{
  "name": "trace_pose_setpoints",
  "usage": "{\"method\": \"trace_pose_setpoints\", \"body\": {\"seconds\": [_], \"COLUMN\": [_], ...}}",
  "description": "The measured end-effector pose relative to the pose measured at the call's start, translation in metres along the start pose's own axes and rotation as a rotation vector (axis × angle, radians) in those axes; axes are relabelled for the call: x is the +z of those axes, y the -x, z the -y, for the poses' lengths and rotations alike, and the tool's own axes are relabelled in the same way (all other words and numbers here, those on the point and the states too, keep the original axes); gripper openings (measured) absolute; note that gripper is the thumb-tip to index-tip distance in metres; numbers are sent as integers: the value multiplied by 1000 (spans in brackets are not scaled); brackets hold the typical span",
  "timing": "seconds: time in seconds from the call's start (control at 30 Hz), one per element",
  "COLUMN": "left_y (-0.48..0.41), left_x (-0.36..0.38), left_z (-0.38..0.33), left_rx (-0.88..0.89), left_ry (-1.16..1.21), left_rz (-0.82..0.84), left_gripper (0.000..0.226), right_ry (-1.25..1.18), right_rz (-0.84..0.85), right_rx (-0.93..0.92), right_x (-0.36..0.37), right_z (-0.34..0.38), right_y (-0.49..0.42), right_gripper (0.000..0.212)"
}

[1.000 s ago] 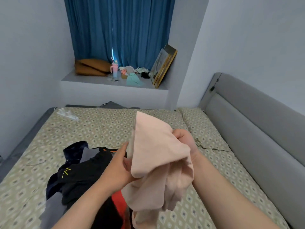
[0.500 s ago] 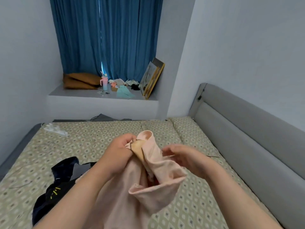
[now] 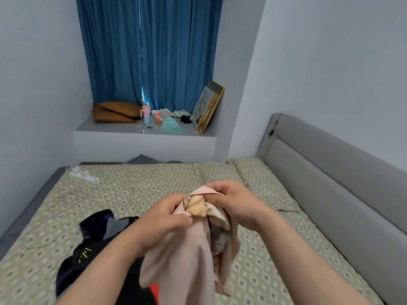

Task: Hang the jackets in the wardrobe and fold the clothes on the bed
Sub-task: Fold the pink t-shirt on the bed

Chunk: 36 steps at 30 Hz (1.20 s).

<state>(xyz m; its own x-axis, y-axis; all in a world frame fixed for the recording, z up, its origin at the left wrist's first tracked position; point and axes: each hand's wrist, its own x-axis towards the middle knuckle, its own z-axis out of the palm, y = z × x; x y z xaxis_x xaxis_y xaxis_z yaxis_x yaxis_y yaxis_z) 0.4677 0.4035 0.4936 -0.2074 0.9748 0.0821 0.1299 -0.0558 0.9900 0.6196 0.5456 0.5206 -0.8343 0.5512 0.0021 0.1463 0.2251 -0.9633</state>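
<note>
1. Left hand: the fingers are curled and pinch the upper edge of the pink garment on its left side. The hand is raised above the bed, near the middle of the room view.
2. Right hand: thumb and fingers pinch the same upper edge, at 3 o'clock from the left hand and close to it. A peach-coloured patch with dark trim shows between the two hands.
3. Pink garment: it hangs bunched from both hands toward 6 o'clock. Its lower end runs out of sight, so I cannot tell whether it touches the bed.
4. Dark clothes pile: black and navy, unfolded, lying on the sheet at 8 o'clock from the hands. A red piece shows at 6 o'clock.
5. Bed: patterned olive sheet, with a grey padded headboard along the 3 o'clock side.
6. Window ledge, at 12 o'clock under a drawn blue curtain:
   - a brown cushion at its left end
   - a pink tumbler beside the cushion
   - framed pictures leaning at the right end
</note>
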Motion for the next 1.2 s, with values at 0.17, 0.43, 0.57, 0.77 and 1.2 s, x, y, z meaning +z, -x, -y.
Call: {"method": "trace_pose_setpoints", "body": {"seconds": [0.17,0.43,0.57,0.77,1.2], "left_y": [1,-10,-32,-58,-88], "left_x": [4,10,-34,-71,-85], "left_z": [20,22,-10,-81,-141], "left_rx": [-229,-274,-109,82,296], "left_ry": [421,-35,-86,-591,-587], "left_rz": [150,-88,-471,-650,-452], "left_gripper": [36,31,18,30,35], "right_ry": [-51,426,757,1019,483], "right_rz": [-91,-305,-266,-237,-536], "right_rx": [-5,-161,-111,-2,1], "right_x": [-4,-32,-56,-94,-139], "right_z": [22,68,76,70,41], "right_y": [-1,-4,3,4,19], "right_gripper": [33,27,27,31,25]}}
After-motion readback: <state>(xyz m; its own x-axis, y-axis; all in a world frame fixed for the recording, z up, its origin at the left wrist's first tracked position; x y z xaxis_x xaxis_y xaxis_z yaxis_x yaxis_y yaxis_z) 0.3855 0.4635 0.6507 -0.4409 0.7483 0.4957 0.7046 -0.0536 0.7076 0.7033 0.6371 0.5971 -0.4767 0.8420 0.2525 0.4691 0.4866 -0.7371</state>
